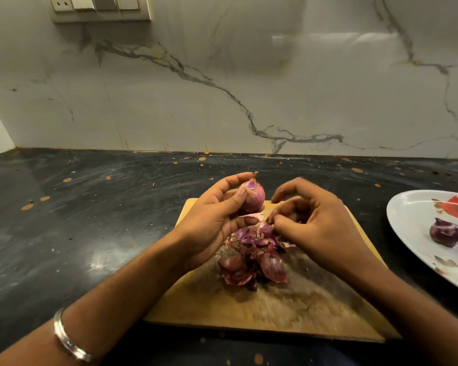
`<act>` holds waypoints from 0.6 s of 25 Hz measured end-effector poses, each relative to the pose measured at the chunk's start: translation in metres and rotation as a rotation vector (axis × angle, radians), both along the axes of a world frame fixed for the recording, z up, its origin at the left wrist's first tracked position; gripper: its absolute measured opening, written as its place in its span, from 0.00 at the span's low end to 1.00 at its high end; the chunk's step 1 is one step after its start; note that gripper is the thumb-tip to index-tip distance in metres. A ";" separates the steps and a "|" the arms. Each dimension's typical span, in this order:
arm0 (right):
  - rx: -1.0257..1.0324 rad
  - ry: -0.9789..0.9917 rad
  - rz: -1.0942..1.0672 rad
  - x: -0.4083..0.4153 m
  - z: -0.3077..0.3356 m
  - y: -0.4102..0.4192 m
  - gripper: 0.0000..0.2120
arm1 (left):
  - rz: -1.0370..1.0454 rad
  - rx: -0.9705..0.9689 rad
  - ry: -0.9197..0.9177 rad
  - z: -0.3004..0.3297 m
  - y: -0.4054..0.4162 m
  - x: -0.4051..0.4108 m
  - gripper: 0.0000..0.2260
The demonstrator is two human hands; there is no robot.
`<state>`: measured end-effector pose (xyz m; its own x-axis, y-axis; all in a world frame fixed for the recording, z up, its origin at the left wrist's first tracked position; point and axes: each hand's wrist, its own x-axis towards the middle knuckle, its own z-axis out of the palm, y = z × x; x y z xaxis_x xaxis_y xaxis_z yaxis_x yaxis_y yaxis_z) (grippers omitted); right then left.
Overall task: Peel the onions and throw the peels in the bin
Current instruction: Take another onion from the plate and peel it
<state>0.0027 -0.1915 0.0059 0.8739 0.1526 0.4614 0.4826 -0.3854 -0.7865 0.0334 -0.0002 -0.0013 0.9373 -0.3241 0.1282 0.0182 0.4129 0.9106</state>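
**Onion held up over its own peels**

Onion (pixel 251 195) gripped in the left hand (pixel 214 220), raised clear of the wooden cutting board (pixel 288 307), stem tip pointing up. Nearest, on the left wrist: a silver bangle (pixel 69 339). Just below and between both sets of fingers: a loose pile of purple peels (pixel 251 260) lying on the board. Left fingers (pixel 233 182) curled round the far side of the onion, thumb pressed against its near side, pinching it firmly; skin partly stripped, pale pink flesh showing. Right hand (pixel 320 223) just beside, not touching the onion; right fingers (pixel 283 224) curled inward with their tips pressed together near the top of the pile, seemingly pinching a shred of peel, though blurred and hard to confirm. Well off to the right of the right fingers: a white plate (pixel 407 215) on the dark bench (pixel 90 207), carrying a peeled purple onion (pixel 446 235), a second partly cut off at the frame edge. Beyond the fingers: orange specks scattered over the bench. Farthest: a marble-veined wall (pixel 222 88) with a switch panel (pixel 101 7) high to the left.
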 end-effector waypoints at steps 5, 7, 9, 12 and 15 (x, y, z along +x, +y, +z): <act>0.055 -0.030 -0.050 0.004 0.002 -0.001 0.04 | -0.004 0.016 -0.006 0.000 0.001 0.000 0.19; 0.174 0.046 -0.016 0.005 0.002 -0.001 0.09 | -0.024 0.032 -0.023 -0.001 0.000 -0.002 0.19; 0.209 0.065 0.003 0.005 0.001 0.000 0.12 | -0.022 0.072 -0.037 -0.002 -0.002 -0.004 0.21; 0.273 0.064 0.029 0.006 -0.002 0.003 0.10 | 0.035 0.197 -0.090 -0.002 -0.001 -0.004 0.24; 0.310 0.057 0.015 0.008 -0.004 0.002 0.07 | -0.017 0.120 -0.074 -0.001 0.000 -0.004 0.21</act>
